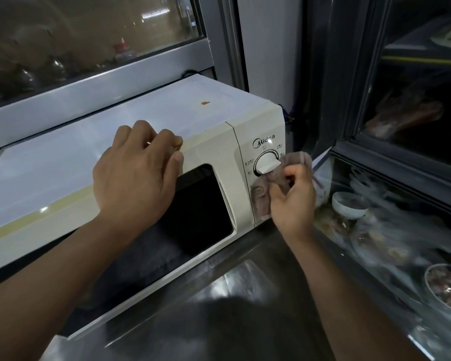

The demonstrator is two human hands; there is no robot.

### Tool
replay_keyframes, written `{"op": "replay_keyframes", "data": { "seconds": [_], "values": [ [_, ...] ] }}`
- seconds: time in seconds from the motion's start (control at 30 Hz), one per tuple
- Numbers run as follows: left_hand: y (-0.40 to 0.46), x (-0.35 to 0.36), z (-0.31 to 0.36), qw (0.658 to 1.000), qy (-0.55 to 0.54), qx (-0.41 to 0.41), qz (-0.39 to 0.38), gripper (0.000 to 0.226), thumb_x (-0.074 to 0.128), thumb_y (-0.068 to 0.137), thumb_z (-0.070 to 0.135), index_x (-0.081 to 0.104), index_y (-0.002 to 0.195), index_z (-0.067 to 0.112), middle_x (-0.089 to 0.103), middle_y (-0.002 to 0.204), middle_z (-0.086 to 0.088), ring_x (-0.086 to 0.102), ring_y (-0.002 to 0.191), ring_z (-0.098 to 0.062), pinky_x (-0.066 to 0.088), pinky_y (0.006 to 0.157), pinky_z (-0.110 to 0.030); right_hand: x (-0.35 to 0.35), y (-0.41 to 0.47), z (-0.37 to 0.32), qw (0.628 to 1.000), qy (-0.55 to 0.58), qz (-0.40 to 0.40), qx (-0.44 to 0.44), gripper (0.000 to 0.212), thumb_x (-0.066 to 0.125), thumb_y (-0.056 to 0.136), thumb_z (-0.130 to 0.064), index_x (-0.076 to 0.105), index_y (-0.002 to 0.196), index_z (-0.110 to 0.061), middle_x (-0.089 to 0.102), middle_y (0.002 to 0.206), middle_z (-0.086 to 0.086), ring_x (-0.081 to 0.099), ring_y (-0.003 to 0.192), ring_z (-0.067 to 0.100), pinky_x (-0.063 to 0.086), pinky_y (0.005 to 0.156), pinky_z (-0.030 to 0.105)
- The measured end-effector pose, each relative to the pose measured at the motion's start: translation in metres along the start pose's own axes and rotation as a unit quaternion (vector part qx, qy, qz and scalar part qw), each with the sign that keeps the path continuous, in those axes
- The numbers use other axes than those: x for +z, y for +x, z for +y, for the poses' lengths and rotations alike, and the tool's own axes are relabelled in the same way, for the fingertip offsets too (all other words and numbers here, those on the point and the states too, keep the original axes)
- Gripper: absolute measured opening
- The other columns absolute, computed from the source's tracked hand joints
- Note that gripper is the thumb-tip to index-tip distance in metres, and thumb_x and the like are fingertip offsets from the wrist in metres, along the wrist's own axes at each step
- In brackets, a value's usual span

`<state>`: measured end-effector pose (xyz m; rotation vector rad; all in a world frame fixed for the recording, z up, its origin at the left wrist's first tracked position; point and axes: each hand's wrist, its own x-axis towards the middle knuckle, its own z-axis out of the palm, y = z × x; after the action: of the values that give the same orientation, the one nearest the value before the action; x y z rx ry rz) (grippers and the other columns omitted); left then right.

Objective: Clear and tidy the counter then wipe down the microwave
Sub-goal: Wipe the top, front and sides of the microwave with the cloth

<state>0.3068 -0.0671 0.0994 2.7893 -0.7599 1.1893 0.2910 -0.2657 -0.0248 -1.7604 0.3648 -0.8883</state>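
Glossy cream plastic microwave on a shiny steel counter; soft, fuzzy pinkish cloth.

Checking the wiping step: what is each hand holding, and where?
Right hand pinches a bunched cloth by its middle; left hand holds nothing, resting on the microwave top edge.
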Motion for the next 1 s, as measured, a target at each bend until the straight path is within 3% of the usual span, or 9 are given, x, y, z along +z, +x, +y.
{"op": "replay_keyframes", "data": {
  "seconds": [0.17,0.33,0.43,0.57,0.67,0.83,1.0],
  "values": [
    [-0.001,0.0,0.001,1.0,0.0,-0.003,0.006,0.029,0.04,0.095,0.031,0.061,0.107,0.017,0.053,0.094,-0.009,0.049,0.088,-0.03,0.027,0.057,-0.031,-0.008,0.022,0.012,0.996,0.03,-0.007,0.088,0.019,0.061,0.085,-0.004,0.051,0.096,-0.017,0.061,0.105,0.006,0.059,0.092,0.014,0.045,0.071,0.006],
    [0.0,0.0,0.001,1.0,0.001,0.005,0.014,0.028,0.041,0.095,0.029,0.062,0.107,0.015,0.054,0.094,-0.01,0.05,0.087,-0.032,0.028,0.055,-0.03,-0.009,0.03,0.03,0.987,0.046,-0.001,0.157,0.014,0.058,0.088,-0.006,0.051,0.09,-0.018,0.059,0.092,0.001,0.059,0.087,0.015,0.052,0.081,0.031],
    [0.0,0.0,0.0,1.0,-0.004,0.004,0.01,0.028,0.042,0.094,0.03,0.062,0.107,0.015,0.054,0.094,-0.01,0.051,0.087,-0.032,0.029,0.055,-0.03,-0.01,0.025,0.042,0.974,0.055,-0.021,0.22,0.024,0.062,0.086,-0.007,0.052,0.078,-0.027,0.064,0.091,0.0,0.066,0.091,0.023,0.054,0.085,0.049],
    [0.0,-0.001,0.001,1.0,-0.005,0.003,0.013,0.028,0.042,0.094,0.03,0.062,0.107,0.015,0.054,0.093,-0.01,0.051,0.087,-0.032,0.028,0.055,-0.029,-0.015,0.038,0.018,0.991,0.042,-0.012,0.129,0.016,0.062,0.085,-0.005,0.053,0.086,-0.018,0.062,0.094,0.002,0.062,0.089,0.016,0.05,0.079,0.028],
    [0.0,0.0,0.001,1.0,-0.004,0.002,0.017,0.03,0.04,0.094,0.032,0.062,0.108,0.016,0.053,0.094,-0.009,0.05,0.09,-0.031,0.027,0.055,-0.03,-0.016,0.044,0.008,0.994,0.078,-0.019,0.07,0.023,0.063,0.086,-0.006,0.05,0.082,-0.025,0.063,0.095,0.005,0.063,0.088,0.015,0.052,0.077,0.028],
    [-0.001,0.002,0.001,1.0,0.012,0.009,0.026,0.03,0.04,0.096,0.032,0.062,0.108,0.016,0.053,0.093,-0.009,0.05,0.088,-0.032,0.025,0.055,-0.029,-0.017,0.012,0.055,0.988,0.042,-0.07,0.133,0.032,0.06,0.088,-0.006,0.046,0.073,-0.031,0.06,0.082,0.002,0.064,0.083,0.023,0.055,0.076,0.039],
    [-0.002,0.001,0.001,0.999,0.007,0.009,0.03,0.029,0.041,0.095,0.031,0.062,0.108,0.016,0.053,0.093,-0.01,0.05,0.088,-0.033,0.023,0.055,-0.028,-0.014,-0.002,0.063,0.987,-0.03,-0.087,0.135,0.02,0.056,0.087,0.002,0.045,0.078,-0.012,0.055,0.089,0.0,0.057,0.09,0.016,0.047,0.085,0.028]
  ]
}}
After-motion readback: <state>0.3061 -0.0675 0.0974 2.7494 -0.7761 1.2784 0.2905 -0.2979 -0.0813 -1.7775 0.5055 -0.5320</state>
